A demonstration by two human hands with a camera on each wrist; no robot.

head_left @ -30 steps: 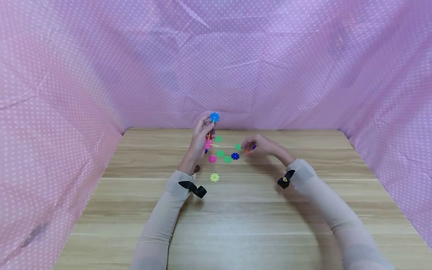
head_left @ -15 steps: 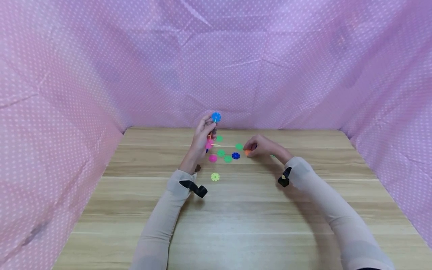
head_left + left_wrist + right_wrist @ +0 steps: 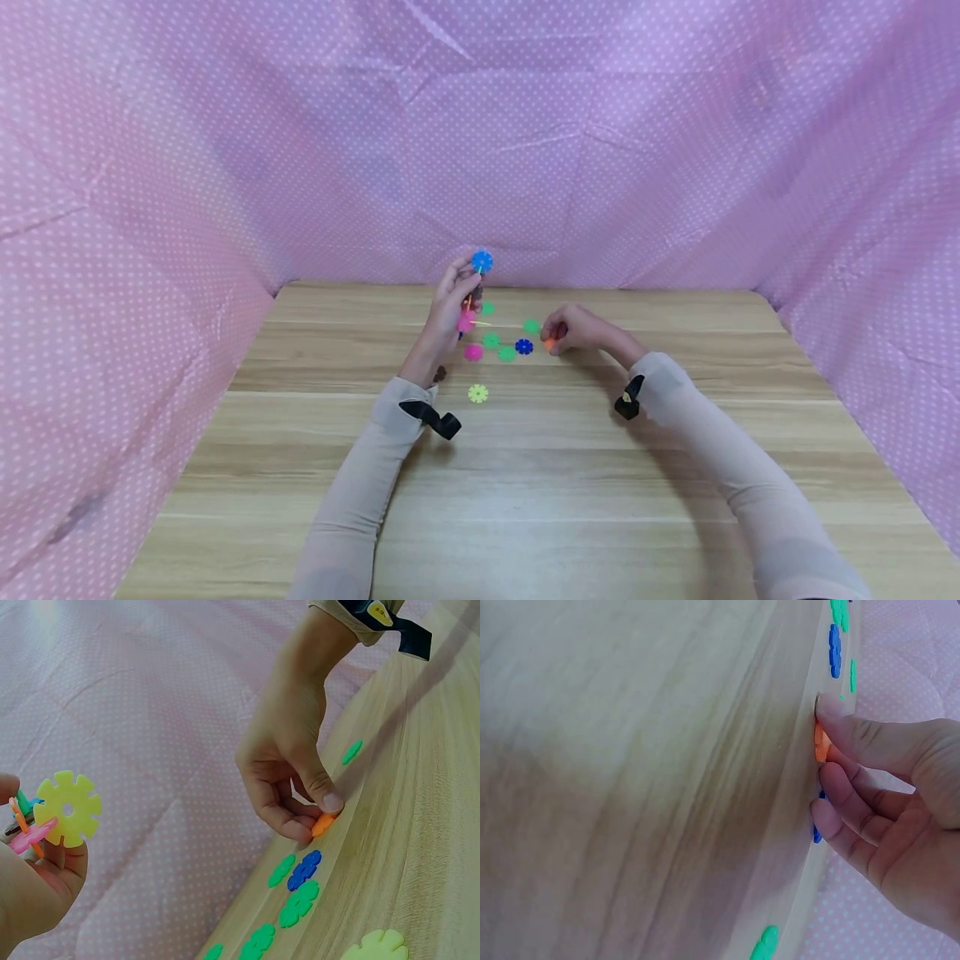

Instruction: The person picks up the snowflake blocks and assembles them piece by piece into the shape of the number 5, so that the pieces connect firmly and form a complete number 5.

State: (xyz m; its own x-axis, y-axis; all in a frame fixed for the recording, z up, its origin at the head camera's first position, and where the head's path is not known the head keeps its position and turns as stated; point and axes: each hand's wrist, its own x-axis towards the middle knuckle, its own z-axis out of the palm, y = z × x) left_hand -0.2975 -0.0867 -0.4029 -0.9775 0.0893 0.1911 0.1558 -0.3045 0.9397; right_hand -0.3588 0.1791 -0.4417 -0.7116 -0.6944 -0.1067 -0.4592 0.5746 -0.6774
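Observation:
Raised above the far part of the table, my left hand holds a cluster of slotted plastic snowflake discs joined together. A light blue disc tops it; a yellow disc and a pink disc stick out, with orange and green pieces partly hidden by the fingers. My right hand is low at the tabletop, pinching an orange snowflake disc between thumb and fingers. Beneath its other fingers, a blue disc shows partly in the right wrist view.
Between the hands lie several loose discs: green, dark blue and pink. A yellow disc lies nearer, and a brown disc is beside the left wrist. Pink dotted cloth surrounds the wooden table.
My right hand has settled at the table with the orange disc, which was blurred and mostly covered a second ago. The left hand and its cluster stay almost still.

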